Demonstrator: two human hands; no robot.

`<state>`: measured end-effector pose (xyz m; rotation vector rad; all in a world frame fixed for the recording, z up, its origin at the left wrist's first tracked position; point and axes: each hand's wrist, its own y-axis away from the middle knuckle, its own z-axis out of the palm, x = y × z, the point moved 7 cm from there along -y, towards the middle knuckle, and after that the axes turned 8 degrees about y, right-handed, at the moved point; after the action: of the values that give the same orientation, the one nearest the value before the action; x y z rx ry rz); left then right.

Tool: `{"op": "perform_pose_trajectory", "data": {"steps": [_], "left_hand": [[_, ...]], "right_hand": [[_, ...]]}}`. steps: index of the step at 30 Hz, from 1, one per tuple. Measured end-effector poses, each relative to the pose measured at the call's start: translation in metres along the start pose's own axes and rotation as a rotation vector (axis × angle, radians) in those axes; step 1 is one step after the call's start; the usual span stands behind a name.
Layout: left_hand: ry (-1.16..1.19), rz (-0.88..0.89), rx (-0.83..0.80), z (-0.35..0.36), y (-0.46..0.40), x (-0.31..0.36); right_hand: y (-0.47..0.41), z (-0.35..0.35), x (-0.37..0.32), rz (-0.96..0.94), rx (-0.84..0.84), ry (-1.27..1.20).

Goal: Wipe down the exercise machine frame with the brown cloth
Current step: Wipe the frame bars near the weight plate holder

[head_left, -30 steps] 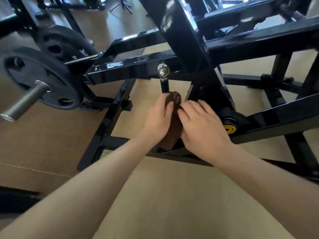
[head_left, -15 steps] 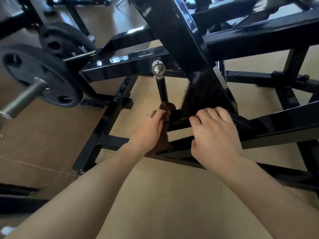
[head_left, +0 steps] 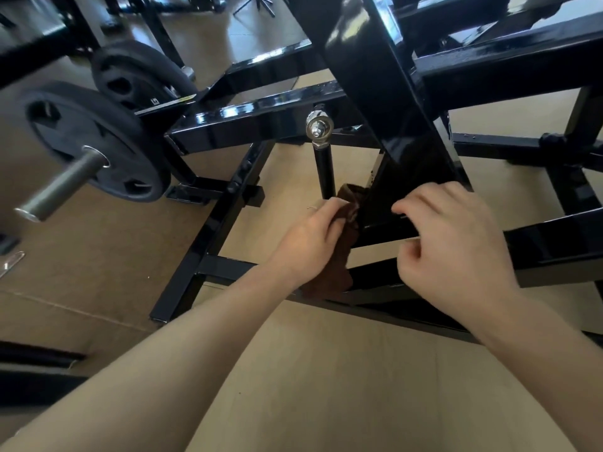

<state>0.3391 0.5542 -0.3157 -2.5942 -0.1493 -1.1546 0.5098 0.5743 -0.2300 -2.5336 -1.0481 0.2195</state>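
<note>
My left hand point(head_left: 311, 243) gripped the brown cloth point(head_left: 346, 203), pressed against the black machine frame point(head_left: 411, 177) just beside the thin black rod point(head_left: 324, 169). My right hand point(head_left: 456, 243) hovered near the frame, fingers loosely curled, holding nothing.

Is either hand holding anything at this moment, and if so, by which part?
The left hand grips the brown cloth around its upper part, by the frame; the cloth's lower end hangs free. The right hand holds nothing.
</note>
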Motion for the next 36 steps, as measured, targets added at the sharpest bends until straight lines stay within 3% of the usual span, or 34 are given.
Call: {"op": "perform_pose_trajectory", "data": {"steps": [4,13,18,21,25,31,36], "left_hand": [[-0.055,-0.152,-0.007,-0.008,0.008,-0.043],[0.066,-0.335,0.070,-0.009,0.014,-0.065],[0.346,-0.773,0.245,-0.010,0.032,-0.091],[0.493,-0.886,0.299,0.003,0.035,-0.089],[0.345,-0.804,0.360,-0.007,0.024,-0.070],[0.256,-0.231,0.239,0.004,0.003,0.018],[0.558,-0.259,0.314,-0.016,-0.008,0.041]], "right_hand": [[0.002,0.012,-0.004,-0.068,-0.001,0.082],[0.003,0.005,0.002,-0.052,0.066,-0.056],[0.002,0.002,0.008,0.001,0.065,-0.133],[0.001,0.006,0.005,-0.015,0.048,-0.065],[-0.002,0.009,0.005,0.021,0.080,-0.036],[-0.006,0.007,0.007,0.074,0.150,-0.133],[-0.004,-0.003,0.010,0.118,0.221,-0.299]]}}
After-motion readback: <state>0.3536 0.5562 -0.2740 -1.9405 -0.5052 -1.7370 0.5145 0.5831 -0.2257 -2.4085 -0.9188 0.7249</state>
